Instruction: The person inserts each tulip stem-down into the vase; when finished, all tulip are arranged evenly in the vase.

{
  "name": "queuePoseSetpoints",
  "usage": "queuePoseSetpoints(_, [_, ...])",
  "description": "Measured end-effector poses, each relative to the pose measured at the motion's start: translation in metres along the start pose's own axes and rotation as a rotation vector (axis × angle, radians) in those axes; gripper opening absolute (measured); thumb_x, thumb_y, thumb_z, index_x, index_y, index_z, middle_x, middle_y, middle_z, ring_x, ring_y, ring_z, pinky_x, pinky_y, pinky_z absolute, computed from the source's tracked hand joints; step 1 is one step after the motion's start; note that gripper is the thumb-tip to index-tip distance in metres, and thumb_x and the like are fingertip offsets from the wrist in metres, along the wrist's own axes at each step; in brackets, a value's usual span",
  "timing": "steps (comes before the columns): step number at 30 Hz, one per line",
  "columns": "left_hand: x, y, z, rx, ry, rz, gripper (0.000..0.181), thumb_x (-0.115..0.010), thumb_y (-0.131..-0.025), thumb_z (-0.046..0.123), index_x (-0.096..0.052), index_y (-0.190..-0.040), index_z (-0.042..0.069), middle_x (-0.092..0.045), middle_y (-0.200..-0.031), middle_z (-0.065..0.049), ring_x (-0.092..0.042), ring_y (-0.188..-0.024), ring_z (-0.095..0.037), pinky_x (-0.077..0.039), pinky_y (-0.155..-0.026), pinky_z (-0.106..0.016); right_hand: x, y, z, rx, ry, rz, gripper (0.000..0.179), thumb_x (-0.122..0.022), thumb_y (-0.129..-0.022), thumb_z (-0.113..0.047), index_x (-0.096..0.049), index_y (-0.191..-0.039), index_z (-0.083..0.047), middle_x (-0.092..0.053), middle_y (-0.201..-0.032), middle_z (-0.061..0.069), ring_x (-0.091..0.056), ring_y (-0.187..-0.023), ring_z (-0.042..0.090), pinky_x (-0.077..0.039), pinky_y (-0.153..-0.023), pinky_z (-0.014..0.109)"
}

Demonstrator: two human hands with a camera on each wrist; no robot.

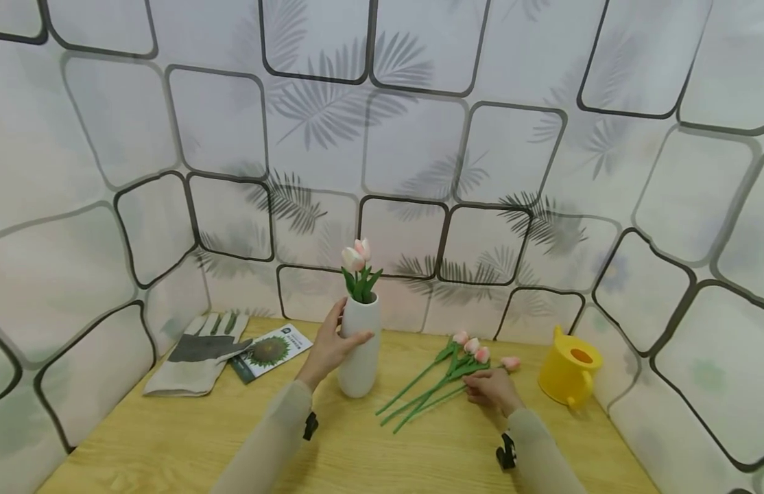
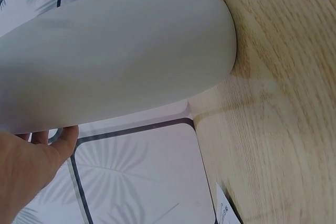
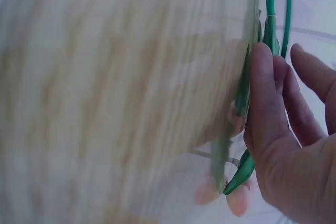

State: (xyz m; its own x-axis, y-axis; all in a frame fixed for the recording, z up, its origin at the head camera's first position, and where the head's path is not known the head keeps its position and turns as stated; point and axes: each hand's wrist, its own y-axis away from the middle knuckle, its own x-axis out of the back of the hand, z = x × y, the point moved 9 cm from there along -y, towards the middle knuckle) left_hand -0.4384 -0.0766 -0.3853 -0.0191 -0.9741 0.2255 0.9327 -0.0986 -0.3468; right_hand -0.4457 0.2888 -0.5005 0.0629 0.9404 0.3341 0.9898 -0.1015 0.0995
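A tall white vase (image 1: 360,350) stands upright on the wooden table, with pale pink tulips (image 1: 355,258) and green leaves rising from its mouth. My left hand (image 1: 334,343) holds it from the left, thumb across the front; in the left wrist view the vase (image 2: 136,51) hides part of the fingers. Several more pink tulips (image 1: 471,348) lie on the table to the right, green stems pointing toward me. My right hand (image 1: 494,390) is down at the nearest stem. In the right wrist view its fingers (image 3: 265,93) touch the table beside the green stems (image 3: 270,3), thumb apart from them.
A yellow watering can (image 1: 567,374) stands right of my right hand. At left lie grey-and-white gloves (image 1: 199,353) and a seed packet (image 1: 273,350) with a plant picture, beside a small dark-tipped tool. Patterned cloth walls (image 1: 407,158) enclose the table (image 1: 369,453) at the back and sides.
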Motion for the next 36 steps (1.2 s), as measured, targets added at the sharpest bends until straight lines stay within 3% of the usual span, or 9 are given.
queuePoseSetpoints(4, [0.002,0.004,0.006,0.007,-0.016,-0.001,0.089,-0.079,-0.085,0.032,-0.026,-0.155,0.020,-0.047,-0.142,-0.015,-0.051,-0.127,-0.035,-0.048,-0.098,-0.056,0.013,0.006,-0.006,0.038,0.028,0.112,0.027,-0.075,-0.086,-0.010,-0.071,-0.101,0.012,-0.073,-0.075,0.010,-0.069,-0.065,0.015,-0.059,-0.063,0.029])
queuePoseSetpoints(8, [0.002,-0.002,-0.007,-0.003,-0.018,0.014,0.090,-0.081,-0.080,0.042,-0.029,-0.153,0.028,-0.050,-0.138,-0.007,-0.053,-0.124,-0.030,-0.049,-0.096,-0.055,0.018,0.007,-0.006,0.037,-0.139,0.122,0.033,-0.069,-0.090,-0.005,-0.062,-0.115,0.016,-0.073,-0.080,0.007,-0.069,-0.067,0.010,-0.058,-0.064,0.025])
queuePoseSetpoints(11, [0.002,-0.003,-0.007,-0.006,-0.022,0.013,0.089,-0.080,-0.081,0.042,-0.030,-0.153,0.028,-0.050,-0.138,-0.006,-0.053,-0.124,-0.029,-0.049,-0.096,-0.055,0.020,0.006,-0.007,0.035,-0.278,0.129,0.042,-0.065,-0.093,-0.002,-0.052,-0.128,0.017,-0.071,-0.087,0.004,-0.070,-0.069,0.008,-0.059,-0.069,0.024])
queuePoseSetpoints(17, [0.002,-0.002,-0.006,-0.018,-0.015,0.012,0.088,-0.080,-0.081,0.040,-0.031,-0.153,0.026,-0.050,-0.140,-0.008,-0.052,-0.125,-0.031,-0.048,-0.097,-0.055,0.020,0.005,-0.014,0.080,-0.384,0.135,0.054,-0.062,-0.093,0.003,-0.041,-0.143,0.010,-0.067,-0.096,0.003,-0.072,-0.077,0.009,-0.058,-0.077,0.023])
queuePoseSetpoints(27, [0.002,-0.002,-0.005,-0.028,-0.016,0.010,0.091,-0.079,-0.081,0.043,-0.029,-0.154,0.024,-0.049,-0.140,-0.010,-0.052,-0.125,-0.032,-0.049,-0.096,-0.055,0.015,0.006,-0.031,0.168,-0.425,0.178,0.055,-0.067,-0.090,0.001,-0.047,-0.140,0.009,-0.064,-0.110,0.009,-0.069,-0.082,0.005,-0.058,-0.081,0.024])
queuePoseSetpoints(33, [0.003,-0.002,-0.009,-0.015,-0.019,0.015,0.092,-0.080,-0.080,0.044,-0.028,-0.154,0.024,-0.049,-0.140,-0.010,-0.052,-0.125,-0.031,-0.049,-0.096,-0.055,0.007,0.011,-0.050,0.215,-0.446,0.186,0.046,-0.068,-0.091,-0.003,-0.055,-0.135,0.005,-0.068,-0.099,-0.003,-0.071,-0.084,0.008,-0.058,-0.083,0.027])
queuePoseSetpoints(36, [0.003,-0.002,-0.009,-0.019,-0.021,0.012,0.091,-0.080,-0.081,0.043,-0.029,-0.154,0.025,-0.049,-0.140,-0.009,-0.052,-0.125,-0.031,-0.049,-0.096,-0.055,0.007,0.014,-0.060,0.227,-0.513,0.220,0.038,-0.067,-0.092,-0.004,-0.060,-0.129,0.004,-0.071,-0.091,-0.009,-0.072,-0.082,0.008,-0.058,-0.082,0.027])
